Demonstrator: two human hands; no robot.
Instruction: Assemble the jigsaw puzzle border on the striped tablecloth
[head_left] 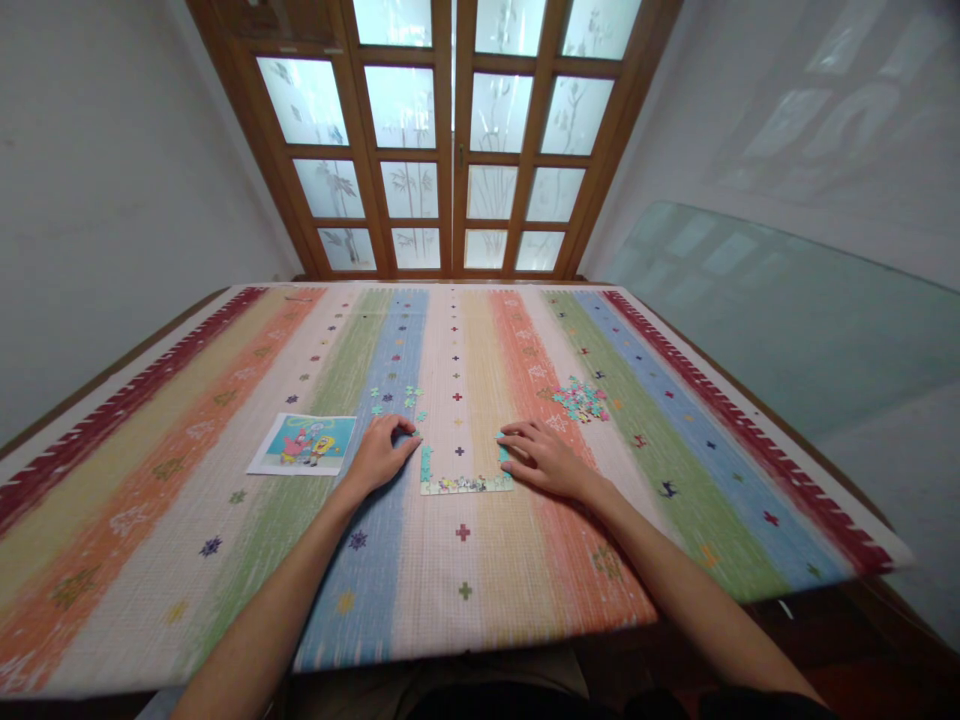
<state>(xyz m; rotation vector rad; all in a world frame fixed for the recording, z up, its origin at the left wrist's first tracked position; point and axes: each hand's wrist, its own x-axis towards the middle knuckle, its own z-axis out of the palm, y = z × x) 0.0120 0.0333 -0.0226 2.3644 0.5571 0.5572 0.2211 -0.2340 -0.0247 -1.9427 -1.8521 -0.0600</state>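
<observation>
A partly joined jigsaw frame [466, 487] lies on the striped cloth, with a bottom row and two short teal side columns. My left hand [384, 455] is by the top of its left column, thumb and forefinger pinched at a small teal puzzle piece [417, 434], mostly covered by the fingertips. On the other side, my right hand [546, 460] rests palm down with fingers apart, their tips touching the right column [504, 454]. Several loose teal pieces [411, 396] are scattered just beyond my left hand.
A picture card [304, 445] with cartoon figures lies left of my left hand. A heap of mixed puzzle pieces [583, 398] sits beyond my right hand. The striped tablecloth [463, 570] covers the table; wooden doors with glass panes [454, 140] stand behind it.
</observation>
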